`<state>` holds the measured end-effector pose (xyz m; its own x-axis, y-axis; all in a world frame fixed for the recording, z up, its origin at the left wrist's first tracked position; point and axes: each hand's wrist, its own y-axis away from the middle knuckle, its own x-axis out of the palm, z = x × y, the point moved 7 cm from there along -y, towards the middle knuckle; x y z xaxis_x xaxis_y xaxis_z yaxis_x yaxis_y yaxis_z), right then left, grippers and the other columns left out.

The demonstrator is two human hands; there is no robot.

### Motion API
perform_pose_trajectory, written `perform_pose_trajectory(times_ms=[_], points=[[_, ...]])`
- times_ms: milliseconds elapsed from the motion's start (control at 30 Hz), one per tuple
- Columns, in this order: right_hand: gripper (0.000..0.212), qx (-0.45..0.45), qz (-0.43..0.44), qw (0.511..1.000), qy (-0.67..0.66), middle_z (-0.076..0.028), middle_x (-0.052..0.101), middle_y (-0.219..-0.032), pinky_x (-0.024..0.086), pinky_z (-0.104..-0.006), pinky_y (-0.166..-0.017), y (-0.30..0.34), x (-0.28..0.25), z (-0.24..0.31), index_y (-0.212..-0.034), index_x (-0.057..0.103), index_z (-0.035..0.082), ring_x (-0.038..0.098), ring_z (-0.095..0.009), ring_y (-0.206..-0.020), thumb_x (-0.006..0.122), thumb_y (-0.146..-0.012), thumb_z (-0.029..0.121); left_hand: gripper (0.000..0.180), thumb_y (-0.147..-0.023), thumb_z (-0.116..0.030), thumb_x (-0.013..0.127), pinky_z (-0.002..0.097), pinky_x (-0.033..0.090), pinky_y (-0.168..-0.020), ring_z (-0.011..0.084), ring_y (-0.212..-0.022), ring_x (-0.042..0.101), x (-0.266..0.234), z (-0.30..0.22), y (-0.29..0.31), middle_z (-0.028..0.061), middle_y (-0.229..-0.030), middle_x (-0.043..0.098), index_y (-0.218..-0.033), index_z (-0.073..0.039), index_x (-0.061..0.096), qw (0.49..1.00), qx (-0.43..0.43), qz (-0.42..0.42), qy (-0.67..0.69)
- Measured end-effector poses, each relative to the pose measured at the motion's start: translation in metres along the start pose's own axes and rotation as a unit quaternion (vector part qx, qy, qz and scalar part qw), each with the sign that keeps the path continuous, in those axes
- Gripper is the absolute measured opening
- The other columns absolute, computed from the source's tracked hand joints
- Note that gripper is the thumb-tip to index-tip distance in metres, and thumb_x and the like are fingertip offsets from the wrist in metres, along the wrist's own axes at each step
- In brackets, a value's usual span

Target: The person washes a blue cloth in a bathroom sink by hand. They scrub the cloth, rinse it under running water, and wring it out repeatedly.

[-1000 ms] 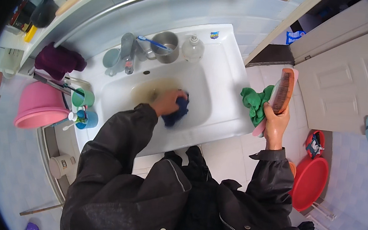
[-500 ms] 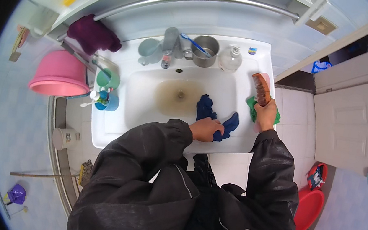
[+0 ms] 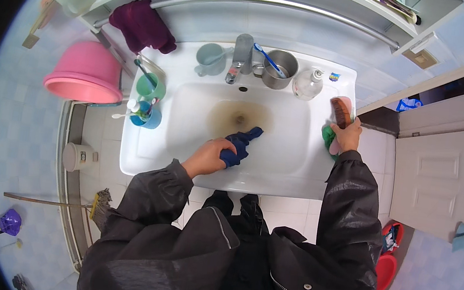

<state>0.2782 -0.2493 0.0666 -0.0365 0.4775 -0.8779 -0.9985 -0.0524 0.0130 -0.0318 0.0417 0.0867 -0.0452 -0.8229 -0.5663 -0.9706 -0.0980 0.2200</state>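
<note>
Left hand [image 3: 207, 158]: fingers clamped on a bunched dark blue cloth [image 3: 236, 149], located at the front part of the white sink [image 3: 289, 126], its free end near the drain [image 3: 240, 120]; full contact with the basin cannot be confirmed. Brownish water [image 3: 260, 116] surrounds the drain. Right hand [image 3: 349, 136]: fingers closed about the lower end of a brown comb [image 3: 340, 113] at the sink's right edge. A green cloth [image 3: 328, 136] shows partly under this hand; whether it is also gripped cannot be told. Assessed step: handling the blue cloth inside the basin. The next move calls for a secure left grip and steady right fingers.
</note>
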Motion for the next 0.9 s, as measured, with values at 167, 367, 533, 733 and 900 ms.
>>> perform_pose_trajectory(times_ms=[167, 367, 533, 733, 900], points=[[0.080, -0.048, 0.037, 0.998, 0.032, -0.024, 0.050, -0.123, 0.047, -0.0437, -0.093, -0.005, 0.012, 0.018, -0.131, 0.042, 0.000, 0.054, -0.041, -0.110, 0.083, -0.069, 0.028, 0.036, -0.063, 0.004, 0.059, 0.0390, 0.046, -0.088, 0.0368, -0.098, 0.057, -0.004, 0.013, 0.012, 0.0154, -0.101, 0.062, -0.097, -0.005, 0.064, 0.999, -0.002, -0.036, -0.001], [0.065, -0.095, -0.009, 0.982, 0.160, -0.017, 0.053, -0.122, 0.050, -0.0435, -0.087, -0.014, 0.005, 0.032, -0.123, 0.051, 0.004, 0.057, -0.036, -0.107, 0.078, -0.072, 0.033, 0.027, -0.068, -0.003, 0.061, 0.0404, 0.046, -0.089, 0.0393, -0.098, 0.057, -0.002, 0.023, 0.016, 0.0182, -0.101, 0.063, -0.094, -0.008, 0.067, 0.999, 0.005, -0.044, 0.012], [0.032, -0.179, -0.065, 0.926, 0.327, -0.005, 0.063, -0.093, 0.052, -0.0439, -0.073, -0.012, 0.017, 0.033, -0.098, 0.059, 0.010, 0.061, -0.027, -0.093, 0.070, -0.078, 0.032, 0.030, -0.066, -0.003, 0.061, 0.0411, 0.046, -0.089, 0.0393, -0.098, 0.057, 0.002, 0.026, 0.016, 0.0185, -0.100, 0.063, -0.095, -0.008, 0.067, 0.999, 0.002, -0.032, 0.004], [0.026, -0.123, -0.073, 0.939, 0.314, -0.011, 0.064, -0.094, 0.053, -0.0451, -0.076, -0.025, 0.035, 0.016, -0.096, 0.059, 0.005, 0.062, -0.029, -0.089, 0.060, -0.085, 0.028, 0.035, -0.063, 0.001, 0.060, 0.0402, 0.046, -0.090, 0.0382, -0.099, 0.057, 0.001, 0.030, 0.018, 0.0172, -0.101, 0.063, -0.097, -0.006, 0.066, 1.000, -0.008, -0.024, 0.010], [0.040, -0.087, 0.100, 0.972, 0.196, -0.027, 0.063, -0.099, 0.050, -0.0475, -0.083, -0.031, 0.036, -0.015, -0.102, 0.057, -0.003, 0.061, -0.042, -0.095, 0.058, -0.089, 0.035, 0.035, -0.063, 0.001, 0.060, 0.0398, 0.046, -0.089, 0.0378, -0.099, 0.057, 0.002, 0.036, 0.016, 0.0172, -0.101, 0.063, -0.097, -0.006, 0.066, 1.000, 0.003, -0.020, 0.017]])
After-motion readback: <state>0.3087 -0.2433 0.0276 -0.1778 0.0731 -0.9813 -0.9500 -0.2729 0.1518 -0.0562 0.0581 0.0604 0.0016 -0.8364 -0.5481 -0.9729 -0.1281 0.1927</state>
